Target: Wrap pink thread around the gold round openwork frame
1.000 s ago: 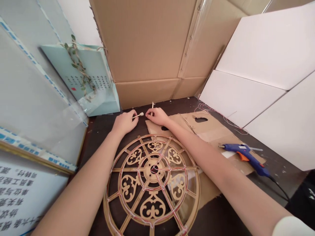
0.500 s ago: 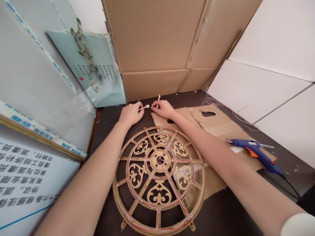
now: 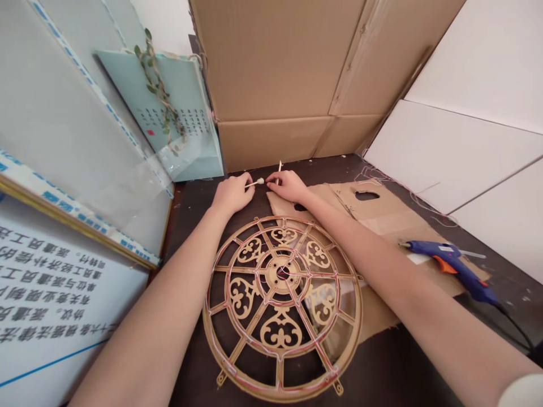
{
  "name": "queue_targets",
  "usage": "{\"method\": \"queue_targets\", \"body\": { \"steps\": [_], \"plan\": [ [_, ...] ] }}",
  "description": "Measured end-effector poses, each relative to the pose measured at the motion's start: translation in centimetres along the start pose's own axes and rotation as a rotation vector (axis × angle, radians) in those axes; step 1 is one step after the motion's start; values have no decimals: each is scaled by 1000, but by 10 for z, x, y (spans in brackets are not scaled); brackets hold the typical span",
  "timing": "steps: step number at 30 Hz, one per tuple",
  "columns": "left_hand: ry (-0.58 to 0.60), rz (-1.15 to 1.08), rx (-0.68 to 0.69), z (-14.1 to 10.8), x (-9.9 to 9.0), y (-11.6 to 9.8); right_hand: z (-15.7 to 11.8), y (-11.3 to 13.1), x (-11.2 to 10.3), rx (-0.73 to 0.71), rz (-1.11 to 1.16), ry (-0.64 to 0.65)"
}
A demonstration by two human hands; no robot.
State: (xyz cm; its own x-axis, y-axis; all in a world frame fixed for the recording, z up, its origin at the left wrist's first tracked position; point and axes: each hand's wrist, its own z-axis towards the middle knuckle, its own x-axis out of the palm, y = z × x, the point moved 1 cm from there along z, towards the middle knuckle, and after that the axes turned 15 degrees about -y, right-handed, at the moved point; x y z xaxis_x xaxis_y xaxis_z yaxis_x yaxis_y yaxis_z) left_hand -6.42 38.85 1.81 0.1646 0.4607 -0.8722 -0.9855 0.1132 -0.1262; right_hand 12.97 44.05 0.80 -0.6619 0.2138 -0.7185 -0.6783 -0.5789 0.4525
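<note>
Beyond a round wooden lattice frame point(image 3: 280, 333) with red and white wires along its rings and spokes, both hands are close together on the dark table. My left hand point(image 3: 232, 193) is closed on a thin stick point(image 3: 254, 183) whose pale, blob-like tip points right. Just right of that tip, my right hand point(image 3: 287, 185) pinches a second light stick point(image 3: 279, 167), held roughly upright. The two hands do not touch. The round frame lies flat, its right part over a cardboard sheet point(image 3: 390, 209).
A blue glue gun point(image 3: 453, 263) with an orange trigger lies on the right. Loose thin wires point(image 3: 377, 172) are behind it. A large cardboard panel point(image 3: 275, 62) stands at the back, white panels point(image 3: 458, 147) at right, a light-blue board point(image 3: 178, 96) with a vine at left.
The whole view has shifted slightly, so everything appears a little further right. Both hands keep their hold on the sticks, nearly unchanged.
</note>
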Motion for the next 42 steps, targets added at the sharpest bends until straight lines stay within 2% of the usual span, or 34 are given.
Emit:
{"method": "queue_targets", "body": {
  "steps": [42],
  "plan": [
    [-8,-15,-3,-2,2,1,-1,0,1,4,-35,3]
  ]
}}
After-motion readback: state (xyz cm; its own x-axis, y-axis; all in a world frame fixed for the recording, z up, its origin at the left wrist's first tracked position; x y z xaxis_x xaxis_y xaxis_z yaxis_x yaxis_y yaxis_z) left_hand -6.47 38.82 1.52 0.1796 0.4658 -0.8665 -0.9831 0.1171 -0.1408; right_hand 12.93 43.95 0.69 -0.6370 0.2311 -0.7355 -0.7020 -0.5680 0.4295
